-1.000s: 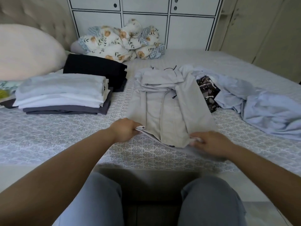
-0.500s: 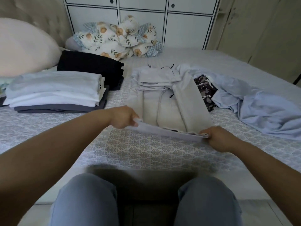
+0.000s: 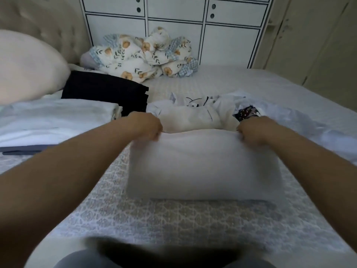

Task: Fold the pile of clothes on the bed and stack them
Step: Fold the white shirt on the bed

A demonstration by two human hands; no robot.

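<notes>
A pale beige garment lies in the middle of the bed, its near half lifted and carried over toward its far half. My left hand pinches the left corner of the lifted edge. My right hand pinches the right corner. The garment's collar end with dark cords shows beyond my hands. A stack of folded light clothes on a dark grey piece sits at the left. Folded black clothes lie behind that stack. Unfolded light blue clothes and a dark patterned piece lie at the right.
A large cream pillow leans at the headboard on the left. A floral quilt bundle sits at the far side of the bed against white cabinets. The patterned grey bedspread lies bare in front of me.
Both hands have lifted the garment's near hem and carried it away from me over the garment. The view has moved closer to the bed.
</notes>
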